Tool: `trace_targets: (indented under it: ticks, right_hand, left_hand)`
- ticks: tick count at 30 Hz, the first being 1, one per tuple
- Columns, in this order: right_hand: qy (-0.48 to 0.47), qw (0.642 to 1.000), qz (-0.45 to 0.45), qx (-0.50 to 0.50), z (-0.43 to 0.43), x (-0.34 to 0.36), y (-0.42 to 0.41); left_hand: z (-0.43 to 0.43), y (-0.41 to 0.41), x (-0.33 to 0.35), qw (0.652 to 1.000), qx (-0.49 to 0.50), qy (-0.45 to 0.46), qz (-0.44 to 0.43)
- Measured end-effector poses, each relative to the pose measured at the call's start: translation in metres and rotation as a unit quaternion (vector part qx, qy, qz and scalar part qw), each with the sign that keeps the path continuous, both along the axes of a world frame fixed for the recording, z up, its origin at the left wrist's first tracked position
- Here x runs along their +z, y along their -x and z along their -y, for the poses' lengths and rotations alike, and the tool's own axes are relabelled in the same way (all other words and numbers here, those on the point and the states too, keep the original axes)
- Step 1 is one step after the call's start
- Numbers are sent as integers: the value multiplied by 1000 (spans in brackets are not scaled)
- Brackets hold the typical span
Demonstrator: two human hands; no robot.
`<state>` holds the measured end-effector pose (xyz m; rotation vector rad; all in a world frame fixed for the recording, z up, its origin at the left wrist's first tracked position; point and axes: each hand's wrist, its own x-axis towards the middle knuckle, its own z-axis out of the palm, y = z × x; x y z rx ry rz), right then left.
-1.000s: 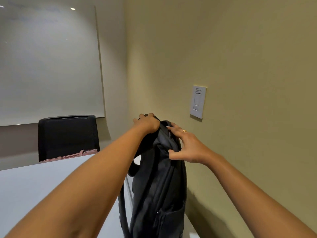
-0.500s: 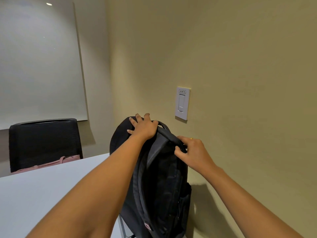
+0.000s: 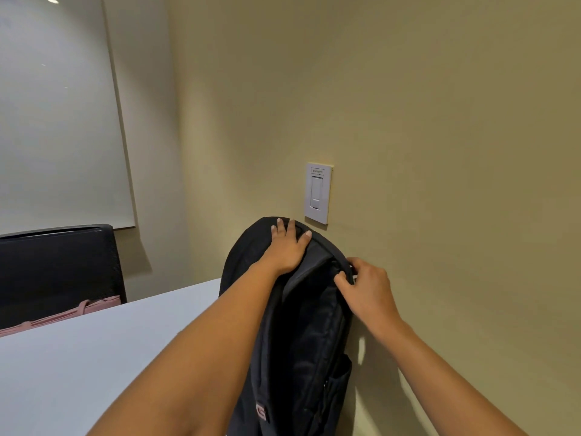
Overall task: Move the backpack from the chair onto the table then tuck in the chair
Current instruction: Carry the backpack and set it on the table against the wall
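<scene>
The black backpack (image 3: 301,335) stands upright at the right edge of the white table (image 3: 78,357), close to the wall. My left hand (image 3: 287,247) lies flat on its rounded top with the fingers spread. My right hand (image 3: 366,286) pinches the top right edge of the backpack between thumb and fingers. The bottom of the backpack is cut off by the frame, so I cannot see what it rests on. The chair it came from is out of view.
A black chair (image 3: 59,272) stands at the far side of the table with a pink bag (image 3: 63,314) on it. A whiteboard (image 3: 56,114) hangs behind. A light switch (image 3: 317,193) sits on the beige wall just above the backpack.
The backpack has moved up and leftward, from hanging beside the table to standing at its edge. My left hand went from gripping the top handle to lying flat on top.
</scene>
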<state>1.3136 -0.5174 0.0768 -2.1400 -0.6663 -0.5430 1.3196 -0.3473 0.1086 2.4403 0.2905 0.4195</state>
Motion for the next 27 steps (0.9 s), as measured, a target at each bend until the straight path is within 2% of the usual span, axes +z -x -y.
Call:
trace_targets:
  ticks: [2, 5, 7, 10, 14, 18, 20, 24, 27]
  right_hand:
    - [17, 999, 36, -29, 0, 3, -5]
    - [32, 994, 106, -5, -19, 10, -4]
    - [97, 985, 140, 10, -38, 13, -3]
    - [215, 962, 167, -15, -58, 9, -6]
    - [268, 947, 173, -33, -60, 6, -14]
    - [357, 901, 245, -3, -54, 3, -19]
    - [399, 878, 264, 35, -54, 7, -20]
    - [473, 843, 221, 126, -61, 22, -19]
    - [552, 788, 209, 177, -67, 26, -13]
  left_hand:
    - [2, -6, -9, 999, 4, -31, -3]
    - [-2, -11, -16, 998, 21, -65, -3]
    - [-5, -10, -20, 997, 25, -73, 9]
    - [-13, -6, -27, 996, 53, -54, 47]
    - [-36, 5, -46, 990, 126, -14, 68]
    - [-56, 11, -64, 987, 140, -63, 50]
    - [-67, 12, -68, 985, 158, -55, 48]
    - [-93, 17, -76, 988, 152, -12, 17]
    - [-106, 24, -79, 994, 104, 22, 42]
